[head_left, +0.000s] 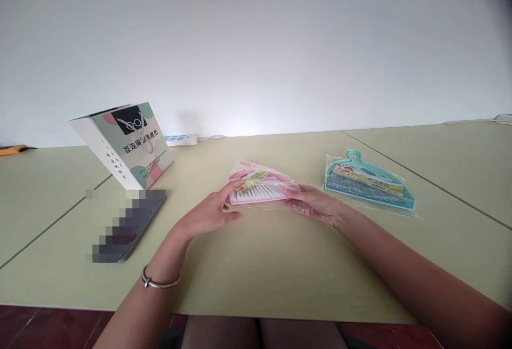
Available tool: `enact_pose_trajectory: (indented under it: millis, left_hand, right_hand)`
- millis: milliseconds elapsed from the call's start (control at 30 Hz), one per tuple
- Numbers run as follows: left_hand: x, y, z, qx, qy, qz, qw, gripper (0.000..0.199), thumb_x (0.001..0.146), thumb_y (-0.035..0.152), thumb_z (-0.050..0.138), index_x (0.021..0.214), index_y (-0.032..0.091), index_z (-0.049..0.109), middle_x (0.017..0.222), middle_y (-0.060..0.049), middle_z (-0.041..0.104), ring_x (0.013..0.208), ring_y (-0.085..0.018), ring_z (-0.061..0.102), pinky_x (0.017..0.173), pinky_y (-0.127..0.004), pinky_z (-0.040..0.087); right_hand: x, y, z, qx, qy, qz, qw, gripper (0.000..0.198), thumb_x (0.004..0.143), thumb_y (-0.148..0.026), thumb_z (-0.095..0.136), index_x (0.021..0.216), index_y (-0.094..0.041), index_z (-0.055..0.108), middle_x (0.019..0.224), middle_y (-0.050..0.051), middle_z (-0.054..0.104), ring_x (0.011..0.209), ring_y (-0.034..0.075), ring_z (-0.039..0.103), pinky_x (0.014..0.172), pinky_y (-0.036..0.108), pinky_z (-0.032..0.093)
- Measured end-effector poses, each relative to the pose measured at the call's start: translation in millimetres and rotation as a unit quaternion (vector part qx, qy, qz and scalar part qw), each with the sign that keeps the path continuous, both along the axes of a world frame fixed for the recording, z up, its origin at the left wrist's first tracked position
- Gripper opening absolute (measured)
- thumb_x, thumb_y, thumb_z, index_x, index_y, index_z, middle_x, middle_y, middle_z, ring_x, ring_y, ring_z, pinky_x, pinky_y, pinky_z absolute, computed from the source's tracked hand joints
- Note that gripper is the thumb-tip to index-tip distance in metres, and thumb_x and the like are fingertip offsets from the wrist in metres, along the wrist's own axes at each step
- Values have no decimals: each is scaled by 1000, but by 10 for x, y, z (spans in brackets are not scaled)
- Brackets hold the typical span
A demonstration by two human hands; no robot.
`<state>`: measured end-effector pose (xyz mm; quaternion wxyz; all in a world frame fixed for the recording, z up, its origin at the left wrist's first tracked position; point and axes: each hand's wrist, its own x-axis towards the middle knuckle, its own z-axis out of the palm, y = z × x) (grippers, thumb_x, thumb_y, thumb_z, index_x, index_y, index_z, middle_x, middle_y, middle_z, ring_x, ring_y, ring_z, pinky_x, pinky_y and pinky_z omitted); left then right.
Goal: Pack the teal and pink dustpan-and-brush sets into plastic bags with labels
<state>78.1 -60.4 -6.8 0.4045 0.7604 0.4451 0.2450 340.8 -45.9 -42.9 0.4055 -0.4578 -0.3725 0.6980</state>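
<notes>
A pink dustpan and brush set [262, 186] in clear plastic wrap, with a yellow-green label and white bristles, is in front of me at mid-table. My right hand [310, 204] grips its right end, thumb on top and fingers beneath. At the left end, my left hand [214, 208] touches the wrap with its forefinger, while the thumb stands apart in front of the pack; this hand is open. Farther right lies a turquoise dustpan and brush set [368, 184], also wrapped in clear plastic with a label, and neither hand touches it.
A patterned paper gift bag [134, 144] with a rope handle stands tilted at the left. Nearer me lies a dark, partly blurred phone-like object [140, 226]. A white power strip [182, 139] sits by the wall, and an orange object [12, 149] is at the far left.
</notes>
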Motion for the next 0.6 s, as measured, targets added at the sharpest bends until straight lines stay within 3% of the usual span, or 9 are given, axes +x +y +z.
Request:
enact_pose_trajectory:
  millis: [100,267,367,433,533,600]
  left_hand:
    - [36,-11,-8,38,24,2,999,66,75,30,61,137,33,39,103,-4,67,81,-19,59,75,-28,45]
    - [86,-9,-33,155,176,29,972,61,82,37,55,140,33,35,84,-3,62,74,-21,57,71,-30,44]
    - [101,22,-66,245,237,49,939,52,83,30,54,134,33,45,94,-6,57,80,-22,56,73,-33,45]
    - [104,42,-84,305,222,41,925,43,82,27,55,125,33,55,102,-8,54,89,-23,54,79,-36,45]
    - [100,67,-99,348,162,-6,923,27,85,29,52,107,32,68,118,-9,53,106,-25,51,91,-41,42]
    - [94,85,-107,334,116,-30,935,26,87,28,49,102,31,70,129,-8,52,116,-25,49,97,-43,37]
  right_hand:
    - [-5,-11,5,-7,24,5,1000,15,70,-10,73,83,-17,71,84,2,72,74,10,67,72,15,56]
    - [-35,-7,-13,-23,-2,-61,998,7,73,-11,71,71,-16,67,68,1,71,59,7,65,56,9,54]
    - [-53,-12,-9,-9,-36,-81,996,8,74,-14,72,76,-17,64,66,2,71,57,8,65,51,10,53]
    - [-60,-21,1,15,-57,-80,995,16,73,-18,73,85,-18,63,66,2,71,58,10,66,50,12,53]
    - [-65,-41,27,46,-95,-68,992,42,74,-26,73,112,-21,56,62,0,69,54,12,65,48,16,53]
    - [-66,-56,52,53,-116,-56,990,66,75,-31,72,132,-24,41,64,-1,69,56,14,67,51,20,55]
